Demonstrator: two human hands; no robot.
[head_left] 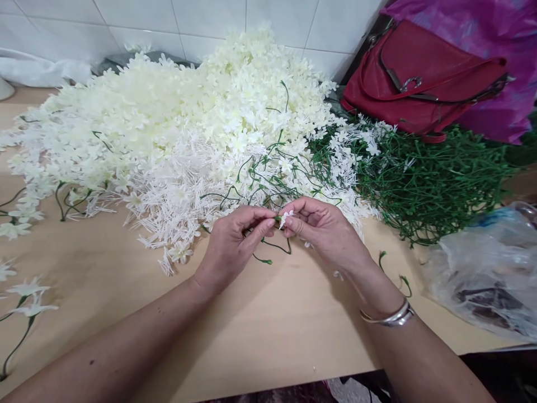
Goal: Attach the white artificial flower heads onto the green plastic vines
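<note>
My left hand (235, 240) pinches a thin green plastic stem (268, 246) at its tip, fingers closed. My right hand (323, 226) pinches a small white artificial flower (287, 216) right against that stem tip. Both hands meet above the wooden table (251, 330), just in front of a large heap of white artificial flowers (176, 123). A silver bangle (390, 318) sits on my right wrist.
A pile of bare green stems (428, 179) lies to the right. Behind it rests a red handbag (419, 78) on purple cloth (503, 33). A clear plastic bag (490, 274) sits at the right edge. Finished flower sprigs (25, 302) lie at the left. White tiles back the table.
</note>
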